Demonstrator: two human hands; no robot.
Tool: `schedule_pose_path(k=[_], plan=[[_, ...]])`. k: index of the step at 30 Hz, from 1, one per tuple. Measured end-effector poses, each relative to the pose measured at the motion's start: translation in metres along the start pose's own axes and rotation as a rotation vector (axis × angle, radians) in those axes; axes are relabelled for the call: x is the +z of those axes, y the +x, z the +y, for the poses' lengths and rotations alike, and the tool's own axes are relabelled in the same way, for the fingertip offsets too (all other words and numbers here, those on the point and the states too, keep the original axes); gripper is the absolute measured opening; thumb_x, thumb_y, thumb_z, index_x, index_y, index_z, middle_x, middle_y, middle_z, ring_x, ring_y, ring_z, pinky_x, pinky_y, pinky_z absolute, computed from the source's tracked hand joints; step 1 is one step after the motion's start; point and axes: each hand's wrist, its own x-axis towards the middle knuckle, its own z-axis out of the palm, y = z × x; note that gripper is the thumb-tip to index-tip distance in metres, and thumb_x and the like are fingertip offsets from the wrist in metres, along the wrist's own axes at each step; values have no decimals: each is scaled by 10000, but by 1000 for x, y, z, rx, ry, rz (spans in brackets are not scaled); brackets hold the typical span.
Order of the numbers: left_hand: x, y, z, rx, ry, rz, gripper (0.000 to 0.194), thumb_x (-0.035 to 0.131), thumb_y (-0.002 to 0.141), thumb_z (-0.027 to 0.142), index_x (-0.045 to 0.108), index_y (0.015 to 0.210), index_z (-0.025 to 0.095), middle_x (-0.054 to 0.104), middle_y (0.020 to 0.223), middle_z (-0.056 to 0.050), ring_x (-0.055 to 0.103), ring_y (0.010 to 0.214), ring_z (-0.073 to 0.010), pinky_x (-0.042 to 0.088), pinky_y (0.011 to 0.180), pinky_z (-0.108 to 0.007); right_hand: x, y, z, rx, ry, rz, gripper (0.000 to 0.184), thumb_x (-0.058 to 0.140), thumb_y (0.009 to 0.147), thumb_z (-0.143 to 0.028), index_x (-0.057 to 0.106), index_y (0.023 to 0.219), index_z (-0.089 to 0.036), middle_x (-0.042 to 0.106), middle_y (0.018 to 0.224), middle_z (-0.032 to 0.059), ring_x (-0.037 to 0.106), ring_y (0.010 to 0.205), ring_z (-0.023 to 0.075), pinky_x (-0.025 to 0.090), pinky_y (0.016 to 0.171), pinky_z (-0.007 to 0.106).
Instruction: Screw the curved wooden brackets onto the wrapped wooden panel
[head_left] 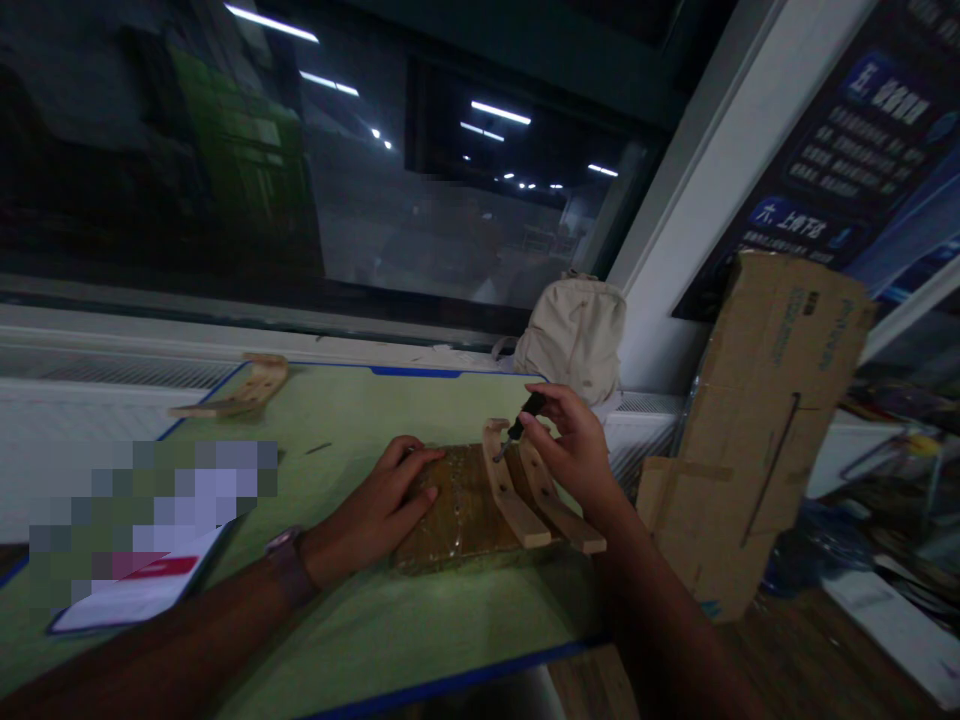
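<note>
My right hand [574,440] is closed round the black handle of a screwdriver [529,408]. The screwdriver slants down, and its metal shaft reaches a hole in a curved wooden piece [517,510]. A second curved wooden piece [559,505] with holes lies beside it, partly behind my right hand. Both rest across the right part of a brown board [469,510] with a shiny, clear film or tape on it. On the board's left end lies my left hand [386,510], with thumb and forefinger apart and pressed on the surface.
Another curved wooden piece [255,388] sits at the table's far left corner. A small thin dark item [319,448] lies on the green tabletop [330,610]. At left is a partly blurred-out booklet [150,590]. A beige backpack [574,335] and flattened cardboard [757,420] stand beyond.
</note>
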Motion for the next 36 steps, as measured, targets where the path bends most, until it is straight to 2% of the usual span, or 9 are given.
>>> schedule_pose_path(k=[4, 8, 11, 15, 18, 21, 28, 34, 36], plan=[[1, 0, 0, -1, -4, 11, 356, 459, 978, 277, 530, 1321, 212, 484, 1276, -107, 528, 1209, -266, 482, 1057, -462, 1, -1, 0, 4, 34, 42, 345, 707, 855, -276, 575, 1174, -285, 596, 867, 1, 613, 739, 156, 556, 653, 290], [1, 0, 1, 8, -6, 7, 360, 460, 977, 268, 530, 1325, 209, 487, 1278, -108, 528, 1202, -264, 480, 1055, -465, -2, 5, -9, -145, -3, -32, 212, 641, 911, -255, 636, 1122, -276, 652, 1040, 68, 640, 1000, 221, 555, 883, 413], [0, 0, 0, 14, -2, 12, 354, 464, 982, 276, 531, 1322, 208, 491, 1269, -107, 521, 1208, -264, 467, 1069, -460, 0, 7, -10, -74, 206, -24, 134, 578, 952, -253, 622, 1077, -273, 652, 1182, 82, 638, 1150, 226, 521, 1005, 467], [1, 0, -1, 1, 4, -8, 349, 448, 985, 270, 519, 1320, 202, 473, 1272, -107, 511, 1218, -259, 461, 1080, -460, 4, 5, -4, 52, 425, 2, 116, 644, 915, -281, 576, 1007, -266, 664, 1040, 36, 703, 915, 173, 590, 825, 370], [1, 0, -2, 9, 8, 1, 349, 455, 981, 268, 521, 1321, 225, 480, 1267, -93, 514, 1215, -255, 468, 1074, -458, 3, 5, 0, 33, 226, 99, 171, 719, 853, -301, 603, 972, -260, 613, 923, 18, 639, 828, 163, 562, 733, 321], [1, 0, -1, 4, 12, 9, 357, 460, 977, 275, 525, 1323, 213, 482, 1266, -102, 516, 1213, -261, 475, 1065, -459, -3, 6, -1, -40, 63, 79, 142, 722, 852, -333, 659, 949, -249, 611, 910, 38, 615, 866, 190, 551, 765, 353], [-2, 1, 3, -6, 8, -21, 354, 439, 981, 290, 522, 1309, 186, 469, 1266, -118, 510, 1210, -272, 454, 1080, -481, -2, 5, -8, 44, 300, -172, 340, 535, 982, -344, 591, 1316, -315, 700, 1170, 59, 702, 1031, 193, 589, 925, 420], [0, 0, 1, -1, 19, -20, 355, 437, 984, 274, 504, 1323, 196, 456, 1273, -112, 504, 1210, -265, 469, 1061, -459, 2, 1, -1, 41, 108, 62, 321, 749, 830, -351, 648, 1127, -279, 669, 970, 34, 671, 832, 176, 598, 758, 331], [0, 0, 1, 1, 16, -23, 361, 436, 984, 279, 506, 1326, 187, 453, 1270, -117, 499, 1213, -270, 463, 1065, -466, -1, 2, -3, -2, 44, 56, 293, 754, 824, -370, 659, 1082, -267, 659, 932, 36, 655, 823, 183, 592, 740, 333]])
